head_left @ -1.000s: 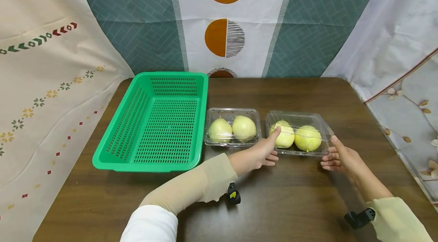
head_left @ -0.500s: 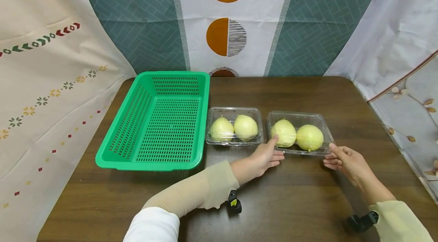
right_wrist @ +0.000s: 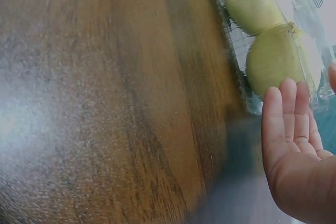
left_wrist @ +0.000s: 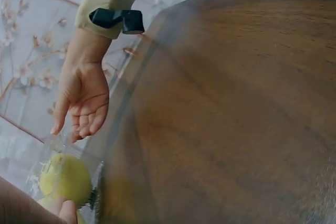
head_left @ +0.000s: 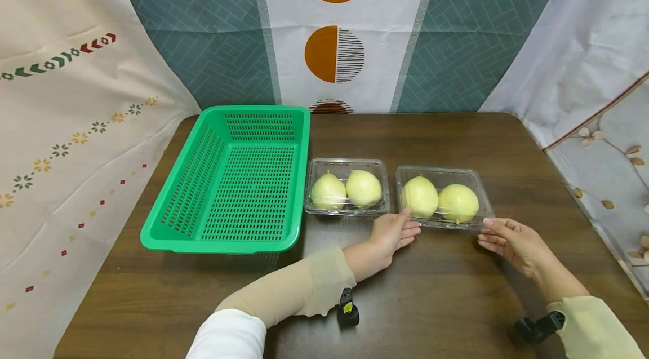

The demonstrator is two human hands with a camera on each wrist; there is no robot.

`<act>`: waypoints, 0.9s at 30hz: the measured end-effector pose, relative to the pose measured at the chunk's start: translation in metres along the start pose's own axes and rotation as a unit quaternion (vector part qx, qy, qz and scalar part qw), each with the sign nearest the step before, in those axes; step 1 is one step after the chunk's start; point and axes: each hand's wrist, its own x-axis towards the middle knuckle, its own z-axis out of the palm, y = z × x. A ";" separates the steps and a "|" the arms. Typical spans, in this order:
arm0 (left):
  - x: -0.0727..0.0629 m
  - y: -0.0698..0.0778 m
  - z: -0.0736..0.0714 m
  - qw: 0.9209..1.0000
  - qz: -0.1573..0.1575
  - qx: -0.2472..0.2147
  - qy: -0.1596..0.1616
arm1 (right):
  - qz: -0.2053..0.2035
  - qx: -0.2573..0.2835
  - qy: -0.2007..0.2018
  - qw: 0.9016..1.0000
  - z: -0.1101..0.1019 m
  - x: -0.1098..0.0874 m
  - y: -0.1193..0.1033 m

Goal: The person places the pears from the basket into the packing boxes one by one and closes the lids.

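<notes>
A clear plastic clamshell box (head_left: pixel 440 171) with two pale yellow-green pears inside sits on the right of the table, its lid down. My left hand (head_left: pixel 386 240) is at its front left corner, thumb on the lid's edge and fingers extended low along the front. At the front right corner my right hand (head_left: pixel 517 243) pinches the rim, thumb above and fingers below. In the right wrist view the right hand (right_wrist: pixel 299 156) has fingers against the box's side, near a pear (right_wrist: pixel 278 59). The left wrist view shows the right thumb touching the box corner.
A second clear clamshell box (head_left: pixel 350 164) with two pears stands just left of the first. Further left is a green perforated plastic basket (head_left: pixel 223 247) with nothing in it. Patterned cloths (head_left: pixel 203 32) hang behind and beside the brown wooden table (head_left: pixel 431 302).
The lid of the right-hand box has come down from slightly raised to flat. Both thumbs have moved down onto its front edge. The left box and basket stay put.
</notes>
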 end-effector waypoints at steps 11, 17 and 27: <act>0.005 -0.011 -0.002 0.998 0.048 -0.025 0.027 | 0.027 0.042 -0.046 0.998 -0.005 0.001 -0.002; 0.010 -0.017 -0.004 0.997 0.058 -0.039 0.034 | 0.038 0.081 -0.099 0.991 -0.008 0.002 -0.002; 0.012 -0.017 -0.003 0.997 0.031 -0.066 0.036 | 0.043 0.111 -0.068 0.991 -0.004 0.003 -0.002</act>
